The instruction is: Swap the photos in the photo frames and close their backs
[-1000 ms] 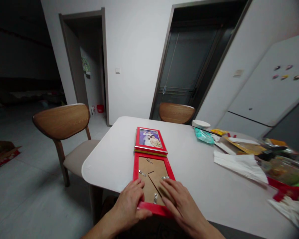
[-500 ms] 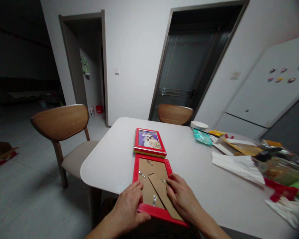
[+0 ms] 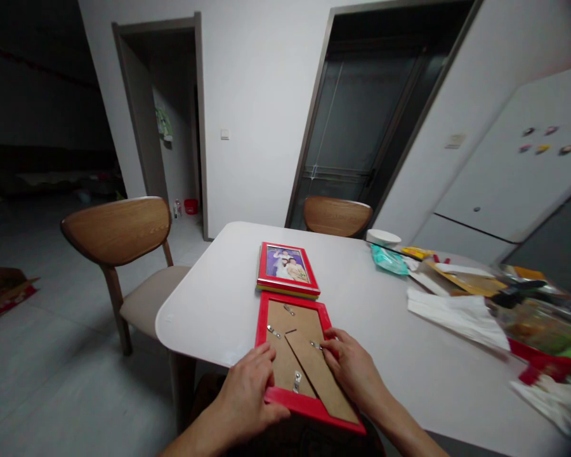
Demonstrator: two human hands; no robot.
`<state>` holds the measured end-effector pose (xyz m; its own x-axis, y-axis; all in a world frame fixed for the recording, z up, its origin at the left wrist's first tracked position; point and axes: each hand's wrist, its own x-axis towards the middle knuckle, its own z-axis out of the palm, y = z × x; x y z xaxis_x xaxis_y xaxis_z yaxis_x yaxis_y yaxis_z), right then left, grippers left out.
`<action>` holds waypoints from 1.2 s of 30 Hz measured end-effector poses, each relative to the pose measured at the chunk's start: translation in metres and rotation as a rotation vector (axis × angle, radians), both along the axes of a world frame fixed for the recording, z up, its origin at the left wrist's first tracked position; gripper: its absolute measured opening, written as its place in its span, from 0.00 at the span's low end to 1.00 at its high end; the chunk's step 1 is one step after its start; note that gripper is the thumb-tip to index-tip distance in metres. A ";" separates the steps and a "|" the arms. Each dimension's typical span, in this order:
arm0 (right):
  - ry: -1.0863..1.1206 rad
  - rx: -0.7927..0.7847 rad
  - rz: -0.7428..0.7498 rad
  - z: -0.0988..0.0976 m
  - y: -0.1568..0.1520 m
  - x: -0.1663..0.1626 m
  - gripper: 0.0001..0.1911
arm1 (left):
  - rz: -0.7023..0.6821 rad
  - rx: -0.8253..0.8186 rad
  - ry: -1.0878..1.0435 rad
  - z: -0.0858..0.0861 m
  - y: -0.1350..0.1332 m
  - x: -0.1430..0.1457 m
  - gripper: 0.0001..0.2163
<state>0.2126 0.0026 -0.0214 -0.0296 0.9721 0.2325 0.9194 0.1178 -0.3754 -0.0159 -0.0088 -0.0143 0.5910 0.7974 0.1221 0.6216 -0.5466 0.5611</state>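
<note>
A red picture frame (image 3: 309, 407) lies face down at the table's near edge, its brown backing board (image 3: 285, 365) and slanted stand leg (image 3: 321, 377) showing. Small metal clips (image 3: 297, 381) sit along the backing's sides. My left hand (image 3: 250, 387) grips the frame's lower left corner, thumb along the bottom rail and fingers over the left rail. On the right side, my right hand (image 3: 354, 368) has its thumb and index finger pinched at the right-hand metal clip (image 3: 316, 345). Just beyond, a stack of frames topped by a red framed photo (image 3: 288, 265) touches or nearly touches it.
The white table (image 3: 366, 330) has a rounded left corner. Along its right side lie a teal packet (image 3: 389, 260), white paper (image 3: 457, 317), a white bowl (image 3: 383, 238) and jumbled packages. Wooden chairs stand at the left (image 3: 118, 231) and far side (image 3: 337, 216).
My right hand's fingers have drawn slightly outward at the right-hand clip, uncovering more of the stand leg. My left hand keeps its grip on the frame. The view has shifted slightly.
</note>
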 end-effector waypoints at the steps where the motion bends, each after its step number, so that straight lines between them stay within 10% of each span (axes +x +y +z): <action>1: 0.016 -0.005 0.000 0.001 0.000 0.000 0.15 | -0.002 0.000 0.001 0.000 0.000 0.000 0.16; 14: 0.098 -0.009 -0.087 0.003 0.008 0.002 0.08 | -0.021 0.038 0.001 -0.006 0.001 -0.001 0.18; 27: -0.042 0.052 0.208 0.008 0.041 -0.075 0.12 | -0.002 0.057 -0.040 -0.010 0.004 0.000 0.18; 36: -0.053 0.006 0.260 0.012 0.044 -0.070 0.11 | -0.008 0.042 -0.032 -0.006 0.000 0.000 0.18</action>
<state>0.1430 0.0464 -0.0095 -0.2901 0.9291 0.2296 0.8763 0.3543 -0.3264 -0.0163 -0.0088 -0.0207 0.5930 0.7861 0.1745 0.5990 -0.5754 0.5569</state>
